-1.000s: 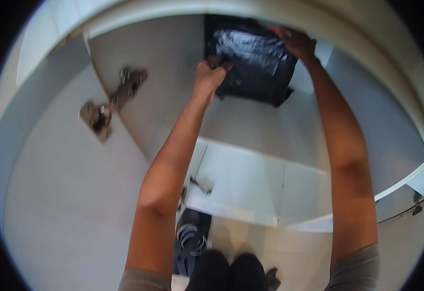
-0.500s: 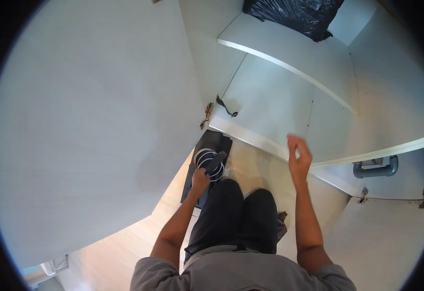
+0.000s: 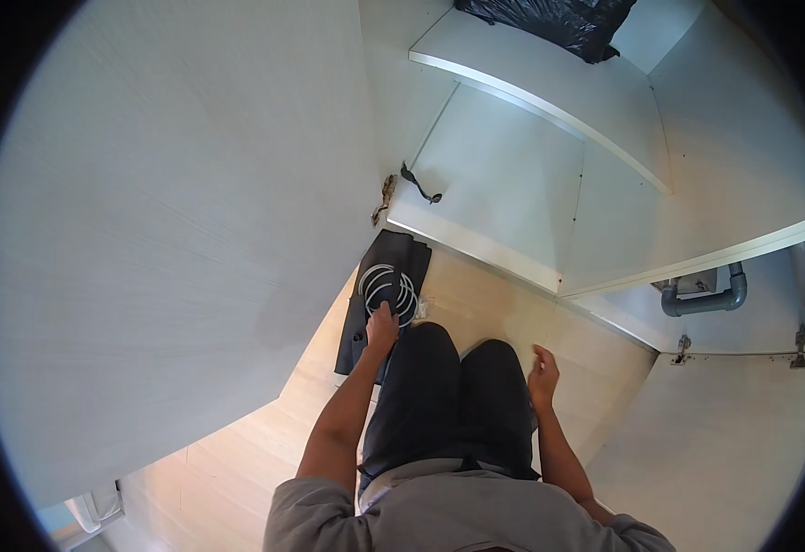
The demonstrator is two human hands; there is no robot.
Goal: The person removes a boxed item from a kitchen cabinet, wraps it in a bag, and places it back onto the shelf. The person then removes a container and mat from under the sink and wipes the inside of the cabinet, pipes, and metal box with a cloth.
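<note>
My left hand (image 3: 382, 327) is closed at the near side of a coil of pale cable (image 3: 408, 299). A dark elongated object (image 3: 396, 283) extends from its fingers over the coil; its exact kind is unclear. Underneath lies a flat black folded item (image 3: 391, 247), like a bag or case, on the floor beside my left knee. Low by my right knee hangs my right hand (image 3: 542, 375), fingers loosely bent and apart, with nothing visible in it.
A large pale panel (image 3: 182, 221) stands at the left. Ahead is a white cabinet with a curved shelf (image 3: 550, 115) bearing a black plastic bag (image 3: 550, 23). A black strap-like piece (image 3: 419, 186) lies on its base. Grey drain pipe (image 3: 704, 302) shows at right, above a hinged door (image 3: 715, 432).
My right hand has dropped from in front of the cabinet to beside my right knee. The dark object in my left hand has turned from slanting right to pointing nearly straight ahead.
</note>
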